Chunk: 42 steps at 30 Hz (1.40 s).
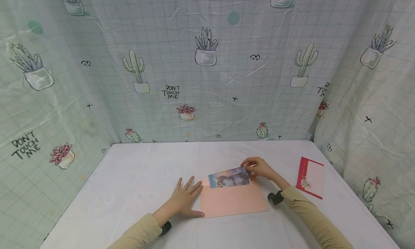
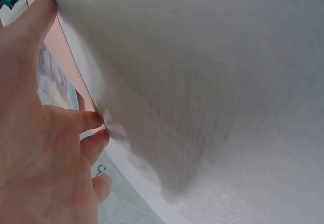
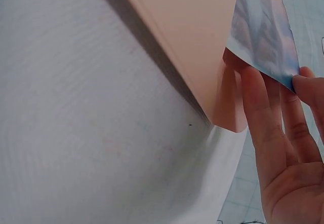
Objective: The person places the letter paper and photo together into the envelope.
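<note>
A salmon-pink envelope (image 1: 233, 202) lies on the white table, its opening toward the far side. Out of that opening sticks a picture card (image 1: 229, 178) with a blue and purple scene; its lower part is hidden inside the envelope. My right hand (image 1: 257, 167) pinches the card's upper right corner between thumb and fingers, as the card (image 3: 263, 26) in the right wrist view also shows. With fingers spread, my left hand (image 1: 186, 198) touches the envelope's left edge; thumb and fingertips meet the envelope (image 2: 68, 62) along its side in the left wrist view.
A red and pink greeting card (image 1: 310, 177) with a flower lies on the right of the table (image 1: 136, 180). Behind and at both sides hangs a curtain (image 1: 155, 62) printed with potted cacti. Each wrist wears a small black camera (image 1: 275, 197).
</note>
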{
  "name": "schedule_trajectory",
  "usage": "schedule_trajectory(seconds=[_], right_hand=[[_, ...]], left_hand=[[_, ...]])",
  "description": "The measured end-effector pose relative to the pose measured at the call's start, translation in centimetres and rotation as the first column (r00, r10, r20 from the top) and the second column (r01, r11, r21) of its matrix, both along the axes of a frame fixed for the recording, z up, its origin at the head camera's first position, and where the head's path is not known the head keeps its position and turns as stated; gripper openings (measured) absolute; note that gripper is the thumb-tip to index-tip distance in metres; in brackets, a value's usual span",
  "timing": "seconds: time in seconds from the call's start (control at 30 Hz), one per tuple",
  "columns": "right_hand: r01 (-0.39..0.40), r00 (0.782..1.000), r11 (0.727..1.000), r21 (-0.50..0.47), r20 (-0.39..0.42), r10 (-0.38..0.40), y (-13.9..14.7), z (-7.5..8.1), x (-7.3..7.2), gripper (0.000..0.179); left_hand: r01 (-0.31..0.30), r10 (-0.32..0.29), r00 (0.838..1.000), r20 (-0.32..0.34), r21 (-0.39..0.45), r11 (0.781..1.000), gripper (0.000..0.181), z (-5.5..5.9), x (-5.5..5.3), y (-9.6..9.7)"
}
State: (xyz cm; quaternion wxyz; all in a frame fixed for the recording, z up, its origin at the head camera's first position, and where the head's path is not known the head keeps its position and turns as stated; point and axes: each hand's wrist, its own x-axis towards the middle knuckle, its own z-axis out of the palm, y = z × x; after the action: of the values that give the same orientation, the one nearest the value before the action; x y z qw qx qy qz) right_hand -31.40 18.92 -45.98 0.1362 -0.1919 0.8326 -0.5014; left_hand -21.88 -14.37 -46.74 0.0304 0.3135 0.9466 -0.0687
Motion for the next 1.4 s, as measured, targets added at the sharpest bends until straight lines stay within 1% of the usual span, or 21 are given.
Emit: schedule_trajectory(seconds=[0.13, 0.2, 0.37, 0.57, 0.87, 1.03, 1.13, 1.27, 1.4], right_hand=[[0.002, 1.0, 1.0, 0.012, 0.019, -0.002, 0.1, 0.4, 0.2, 0.022], [0.001, 1.0, 1.0, 0.018, 0.018, -0.001, 0.5, -0.1, -0.1, 0.023], [-0.027, 1.0, 0.998, 0.061, 0.002, 0.027, 0.9, -0.4, 0.0, 0.023], [-0.056, 0.998, 0.995, 0.077, 0.044, 0.052, 1.1, -0.6, 0.1, 0.022], [-0.103, 0.994, 0.989, 0.109, 0.049, 0.098, 1.0, -0.7, 0.0, 0.022], [-0.119, 0.992, 0.981, 0.153, 0.052, 0.112, 0.7, -0.7, -0.1, 0.02], [-0.151, 0.988, 0.971, 0.184, 0.046, 0.145, 0.5, -0.6, -0.2, 0.019], [-0.192, 0.981, 0.959, 0.21, 0.048, 0.186, 0.4, -0.7, -0.4, 0.019], [-0.207, 0.978, 0.953, 0.219, 0.061, 0.198, 0.3, -0.8, -0.4, 0.018]], left_hand=[[0.001, -0.001, 1.0, -0.002, 0.001, 1.0, 0.094, 0.0, 0.0, 0.0], [0.003, -0.003, 1.0, -0.005, -0.001, 1.0, 0.094, 0.0, -0.1, 0.0], [0.006, -0.006, 1.0, -0.012, -0.006, 1.0, 0.094, -0.1, -0.1, 0.0], [0.003, -0.003, 1.0, -0.011, -0.001, 1.0, 0.094, -0.1, -0.1, 0.0], [0.001, -0.001, 1.0, -0.015, 0.006, 1.0, 0.094, -0.1, -0.1, -0.1], [-0.001, 0.001, 1.0, -0.005, 0.02, 1.0, 0.094, 0.1, 0.0, -0.1], [0.001, -0.001, 1.0, 0.0, 0.032, 0.999, 0.094, 0.1, 0.1, -0.1], [0.005, -0.005, 1.0, -0.005, 0.024, 1.0, 0.094, 0.1, 0.1, -0.1], [0.001, 0.0, 1.0, -0.012, 0.011, 1.0, 0.094, 0.0, 0.1, -0.1]])
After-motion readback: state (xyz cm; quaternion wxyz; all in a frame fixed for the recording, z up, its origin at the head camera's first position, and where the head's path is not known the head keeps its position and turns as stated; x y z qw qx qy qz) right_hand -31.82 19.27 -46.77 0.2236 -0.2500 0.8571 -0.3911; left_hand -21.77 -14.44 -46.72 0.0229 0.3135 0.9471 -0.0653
